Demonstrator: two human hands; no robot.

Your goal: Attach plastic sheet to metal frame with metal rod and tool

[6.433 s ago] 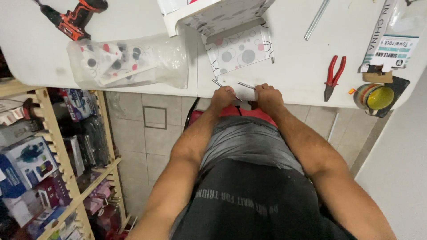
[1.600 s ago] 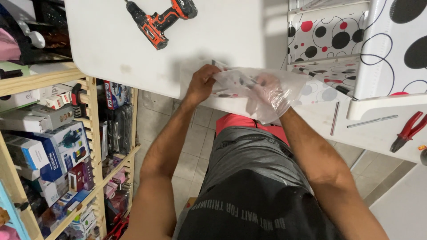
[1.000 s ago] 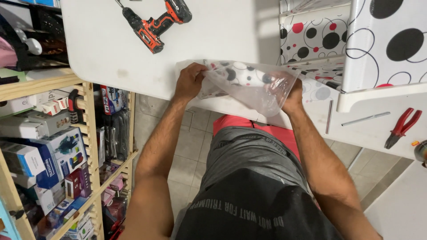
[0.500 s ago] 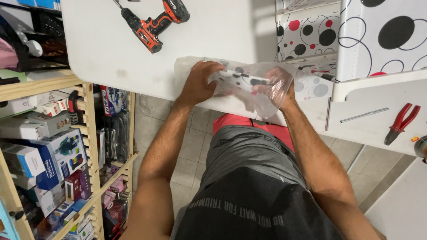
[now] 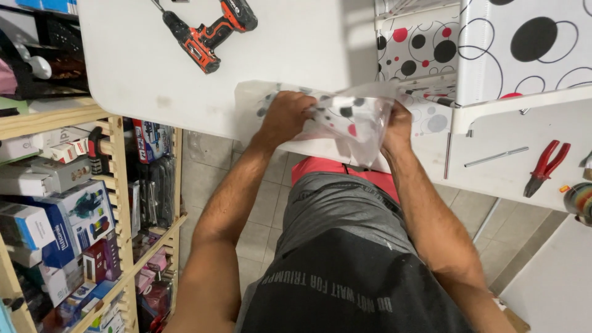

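The left hand [image 5: 288,116] grips the left part of a clear plastic bag [image 5: 351,120], fingers curled over the spotted sheets inside it. The right hand [image 5: 396,123] pinches the bag's right edge, closed on the plastic. The bag lies at the near edge of the white surface [image 5: 277,43], partly hanging over it. Just right of it stands a white cabinet with a black and red circle pattern [image 5: 512,43]. Far to the left lies a red and black cordless drill [image 5: 203,31]. Red-handled pliers [image 5: 546,165] and a thin metal rod [image 5: 496,156] lie to the right. A wooden shelf of boxes [image 5: 61,203] stands at the left.
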